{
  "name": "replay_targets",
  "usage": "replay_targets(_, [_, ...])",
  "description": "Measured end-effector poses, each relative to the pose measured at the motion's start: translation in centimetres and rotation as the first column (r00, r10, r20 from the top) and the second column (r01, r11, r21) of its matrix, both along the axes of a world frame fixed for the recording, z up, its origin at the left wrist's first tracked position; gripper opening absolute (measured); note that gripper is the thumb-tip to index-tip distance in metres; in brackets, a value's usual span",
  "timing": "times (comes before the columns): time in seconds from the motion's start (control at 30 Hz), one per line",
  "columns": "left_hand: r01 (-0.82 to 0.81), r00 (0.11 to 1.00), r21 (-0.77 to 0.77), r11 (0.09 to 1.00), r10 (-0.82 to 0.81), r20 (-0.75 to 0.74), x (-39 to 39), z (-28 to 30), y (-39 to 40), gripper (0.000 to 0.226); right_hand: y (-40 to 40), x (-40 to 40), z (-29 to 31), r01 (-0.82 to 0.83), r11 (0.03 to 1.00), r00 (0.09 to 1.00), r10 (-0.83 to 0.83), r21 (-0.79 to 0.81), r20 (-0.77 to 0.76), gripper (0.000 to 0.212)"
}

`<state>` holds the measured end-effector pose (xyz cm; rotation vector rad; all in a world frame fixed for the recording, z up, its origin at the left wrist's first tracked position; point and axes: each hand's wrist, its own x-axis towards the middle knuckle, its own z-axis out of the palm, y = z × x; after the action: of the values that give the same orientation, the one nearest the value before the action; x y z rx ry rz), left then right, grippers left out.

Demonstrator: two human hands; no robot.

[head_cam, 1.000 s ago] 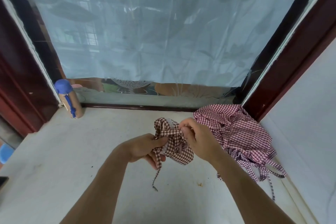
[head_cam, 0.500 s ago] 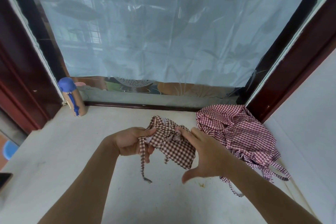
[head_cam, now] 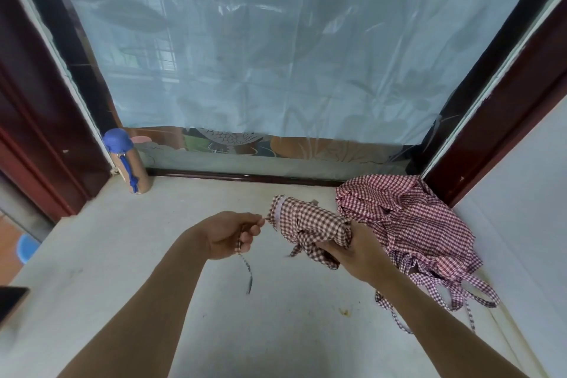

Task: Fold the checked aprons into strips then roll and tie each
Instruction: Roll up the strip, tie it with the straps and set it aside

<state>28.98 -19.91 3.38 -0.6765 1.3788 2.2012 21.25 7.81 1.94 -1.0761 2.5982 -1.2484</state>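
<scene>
Tying off a rolled apron above the pale stone surface (head_cam: pixel 122 270).

The left hand (head_cam: pixel 230 235) pinches the thin checked tie string (head_cam: pixel 245 267), its tail dangling; the right hand (head_cam: pixel 352 250) grips the soft red-and-white checked rolled apron (head_cam: pixel 306 221), held aloft. Light, limp cloth likely unrolls if loosened: hold the roll's middle. A loose checked apron heap (head_cam: pixel 414 224) lies rightward.

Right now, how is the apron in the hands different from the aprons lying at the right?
The rolled apron is a compact bundle held above the surface; the loose aprons lie spread and crumpled in a heap. The right hand grips the roll and the left hand pulls its strap; the heap's straps trail untouched. Both are red-and-white checked cloth.
</scene>
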Motion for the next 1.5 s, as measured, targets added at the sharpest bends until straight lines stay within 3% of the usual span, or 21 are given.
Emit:
replay_targets(0.03, [0.035, 0.999, -0.062, 0.997, -0.035, 0.001, -0.1, -0.4, 0.0, 0.026, 0.0, 0.0, -0.1, 0.001, 1.0, 0.999, -0.001, 0.01, 0.037, 0.017])
replay_targets(0.13, [0.116, 0.991, -0.387, 0.915, -0.13, -0.01, -0.6, -1.4, 0.7, 0.028, -0.1, -0.7, -1.4, 0.044, 0.992, 0.988, -0.061, 0.117, 0.14, 0.02])
replay_targets(0.2, [0.149, 0.978, -0.643, 0.751, -0.206, -0.014, -0.8, -1.1, 1.9, 0.03, -0.3, -1.3, -2.5, 0.065, 0.967, 0.976, -0.114, 0.248, 0.186, 0.039])
replay_targets(0.27, [0.188, 0.938, -0.827, 0.53, -0.348, -0.01, -1.1, -0.9, 3.6, 0.032, -0.3, -1.5, -3.6, 0.083, 0.919, 0.95, -0.19, 0.385, 0.249, 0.043])
replay_targets(0.33, [0.227, 0.848, -0.924, 0.308, -0.53, 0.031, -1.2, -1.6, 5.7, 0.034, -0.9, -0.8, -4.7, 0.136, 0.884, 0.917, -0.282, 0.447, 0.281, 0.042])
replay_targets(0.4, [0.285, 0.783, -0.937, 0.203, -0.613, 0.106, -1.2, -3.2, 7.8, 0.039, -1.9, 0.1, -5.8, 0.225, 0.844, 0.886, -0.385, 0.486, 0.259, 0.046])
replay_targets(0.5, [0.397, 0.772, -0.874, 0.281, -0.617, 0.152, -0.8, -6.6, 9.7, 0.046, -3.6, 1.6, -6.8, 0.273, 0.749, 0.889, -0.437, 0.604, 0.14, 0.047])
replay_targets(0.6, [0.408, 0.866, -0.753, 0.516, -0.481, 0.14, 0.1, -9.5, 10.7, 0.051, -4.4, 3.3, -8.1, 0.243, 0.668, 0.922, -0.385, 0.704, 0.047, 0.029])
replay_targets(0.63, [0.408, 0.884, -0.73, 0.548, -0.437, 0.166, 0.5, -10.2, 10.9, 0.057, -4.6, 3.9, -8.8, 0.207, 0.65, 0.938, -0.345, 0.731, 0.042, 0.025])
replay_targets(0.77, [0.46, 0.857, -0.766, 0.449, -0.449, 0.251, 2.5, -13.8, 10.7, 0.064, -5.0, 5.6, -12.2, -0.092, 0.669, 0.95, -0.164, 0.738, 0.266, 0.034])
replay_targets(0.93, [0.44, 0.887, -0.761, 0.478, -0.362, 0.285, 3.7, -16.2, 7.9, 0.06, -4.6, 4.7, -13.3, -0.286, 0.688, 0.878, -0.09, 0.667, 0.469, 0.061])
replay_targets(1.0, [0.418, 0.896, -0.823, 0.385, -0.324, 0.304, 4.3, -17.0, 6.4, 0.056, -5.1, 4.6, -14.0, -0.334, 0.706, 0.864, -0.034, 0.624, 0.501, 0.065])
replay_targets(1.07, [0.443, 0.884, -0.851, 0.283, -0.295, 0.362, 5.0, -17.7, 5.2, 0.052, -5.9, 5.4, -15.0, -0.329, 0.762, 0.865, 0.006, 0.558, 0.501, 0.062])
replay_targets(1.17, [0.52, 0.848, -0.818, 0.244, -0.256, 0.463, 6.1, -19.1, 4.2, 0.048, -7.8, 7.5, -16.7, -0.22, 0.813, 0.889, -0.061, 0.539, 0.454, 0.058])
replay_targets(1.33, [0.571, 0.797, -0.808, 0.145, -0.331, 0.505, 7.3, -19.2, 2.8, 0.036, -10.1, 10.1, -18.7, -0.029, 0.767, 0.912, -0.241, 0.641, 0.33, 0.059])
replay_targets(1.4, [0.494, 0.813, -0.855, 0.154, -0.431, 0.392, 7.6, -18.7, 2.5, 0.034, -10.4, 10.6, -19.3, -0.015, 0.727, 0.923, -0.254, 0.686, 0.29, 0.058])
replay_targets(1.5, [0.342, 0.864, -0.87, 0.355, -0.482, 0.143, 7.8, -18.7, 2.6, 0.025, -10.7, 10.2, -19.7, -0.059, 0.715, 0.924, -0.224, 0.696, 0.309, 0.053])
